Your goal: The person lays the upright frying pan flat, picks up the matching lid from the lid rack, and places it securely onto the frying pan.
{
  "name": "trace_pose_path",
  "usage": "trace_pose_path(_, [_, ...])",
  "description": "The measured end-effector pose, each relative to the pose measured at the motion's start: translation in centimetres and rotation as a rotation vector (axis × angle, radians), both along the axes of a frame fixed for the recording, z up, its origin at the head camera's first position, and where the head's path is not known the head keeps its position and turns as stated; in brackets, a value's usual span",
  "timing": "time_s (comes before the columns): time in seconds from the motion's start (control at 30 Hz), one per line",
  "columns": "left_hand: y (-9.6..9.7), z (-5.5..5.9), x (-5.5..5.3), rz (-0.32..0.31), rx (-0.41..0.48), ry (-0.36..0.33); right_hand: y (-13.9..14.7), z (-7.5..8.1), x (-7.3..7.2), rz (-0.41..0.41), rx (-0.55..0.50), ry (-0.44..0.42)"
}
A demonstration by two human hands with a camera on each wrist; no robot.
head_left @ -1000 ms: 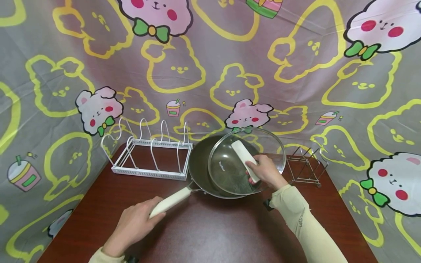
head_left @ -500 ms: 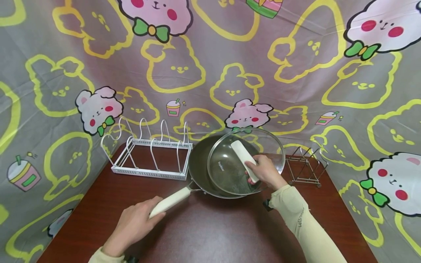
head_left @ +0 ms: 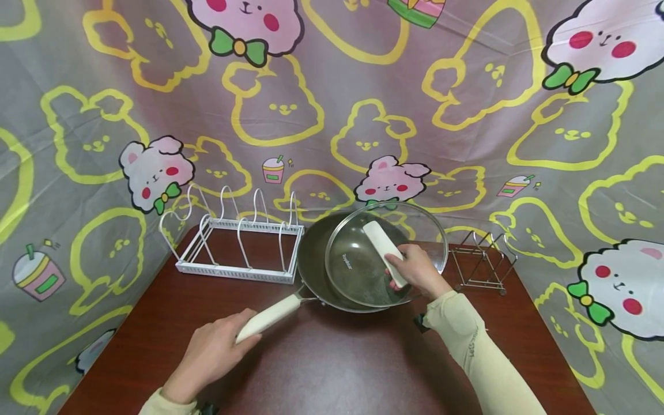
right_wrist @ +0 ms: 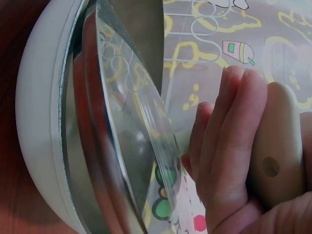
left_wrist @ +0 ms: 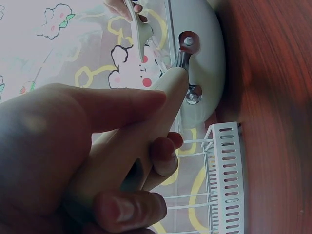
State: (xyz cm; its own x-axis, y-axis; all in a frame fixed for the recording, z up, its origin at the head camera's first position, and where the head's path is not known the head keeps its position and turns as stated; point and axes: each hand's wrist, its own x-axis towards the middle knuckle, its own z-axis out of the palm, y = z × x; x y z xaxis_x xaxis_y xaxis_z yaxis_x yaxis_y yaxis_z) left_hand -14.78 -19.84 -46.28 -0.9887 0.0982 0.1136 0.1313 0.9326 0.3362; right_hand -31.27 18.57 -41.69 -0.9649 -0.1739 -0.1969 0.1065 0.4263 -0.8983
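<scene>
A frying pan [head_left: 316,248] with a cream handle [head_left: 270,316] sits at the back middle of the table. My left hand [head_left: 218,349] grips that handle, fingers curled under it and thumb along the top in the left wrist view. Over the right part of the pan is a round glass lid [head_left: 358,276] with a metal rim. My right hand [head_left: 415,268] holds the lid by its long cream grip [head_left: 383,239]. In the right wrist view the lid's rim [right_wrist: 105,122] lies tilted across the pan's edge [right_wrist: 48,112], partly inside it.
Left of the pan stands a white wire rack [head_left: 238,274], its side close to the pan's rim. A small metal rack [head_left: 482,262] is to the right, near the right forearm. Behind everything hangs a patterned cloth [head_left: 332,86]. The reddish-brown table [head_left: 332,369] extends toward the front.
The lid and my right hand have shifted very slightly to the left over the pan. My left hand and the pan have stayed in place.
</scene>
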Motion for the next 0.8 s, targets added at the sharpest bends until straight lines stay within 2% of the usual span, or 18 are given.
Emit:
trace_pose_path(0.37, [0.04, 0.11, 0.0, 0.0, 0.004, -0.013, 0.11, -0.24, -0.22, 0.014, 0.007, 0.0])
trace_pose_path(0.6, [0.01, 0.2, -0.07, -0.006, -0.004, 0.008, 0.13, -0.16, -0.3, 0.028, 0.025, 0.004])
trace_pose_path(0.8, [-0.01, 0.03, 0.0, -0.004, -0.006, 0.002, -0.05, -0.31, -0.23, 0.023, 0.004, -0.01])
